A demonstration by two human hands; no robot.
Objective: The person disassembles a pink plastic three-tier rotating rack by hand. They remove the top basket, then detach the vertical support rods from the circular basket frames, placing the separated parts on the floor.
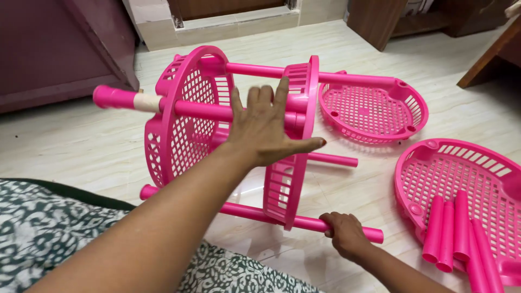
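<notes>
The rack is bright pink moulded plastic, smooth with a soft sheen; its two round baskets have perforated lattice bottoms and slotted walls. The poles through them are the same smooth pink plastic, slightly glossy, and one pole has a matt, cream, paper-like band near its end. Two loose baskets are the same lattice plastic; the nearer one holds short tubes of smooth pink plastic. The floor is polished pale stone or tile, glossy enough to reflect. The furniture looks like brown wood with a dull finish. The garment is soft printed cloth, matt.
</notes>
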